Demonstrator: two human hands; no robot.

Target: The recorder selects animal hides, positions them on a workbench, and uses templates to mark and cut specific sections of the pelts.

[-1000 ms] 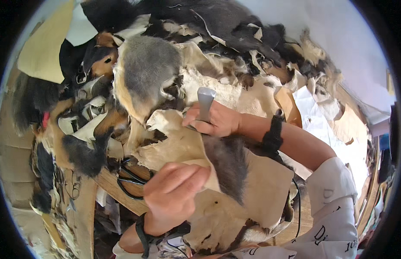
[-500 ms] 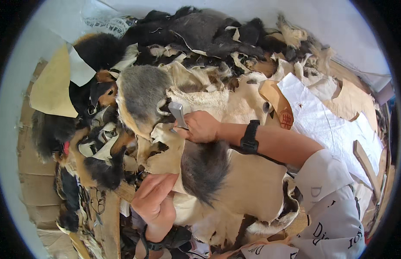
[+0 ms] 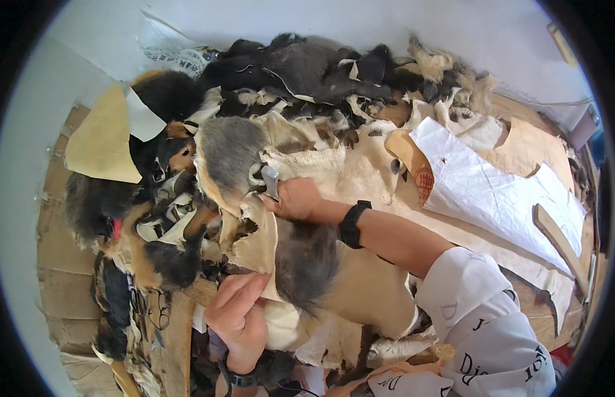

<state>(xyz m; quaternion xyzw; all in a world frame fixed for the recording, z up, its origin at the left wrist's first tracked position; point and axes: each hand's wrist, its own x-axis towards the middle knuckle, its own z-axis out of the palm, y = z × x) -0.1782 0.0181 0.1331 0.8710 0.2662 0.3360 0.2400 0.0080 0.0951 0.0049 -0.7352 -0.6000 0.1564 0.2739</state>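
My right hand is closed around a flat grey metal tool, whose lower end is hidden by the fingers. It meets the upper edge of a fur pelt, which shows its pale skin side and has a dark grey furry part folded over. Lower left, my left hand pinches this pelt's left edge between thumb and fingers. Just beyond the tool lies another pelt with grey fur and a tan rim.
Black pelts are heaped at the back. On the left are yellow sheet pieces, fur scraps and eyeglasses. A white woven sheet and a wooden strip lie at the right, over pale hides.
The view has shifted a little. My right hand and forearm have moved left and slightly nearer, and the tool has turned in the grip. My left hand keeps its pinch.
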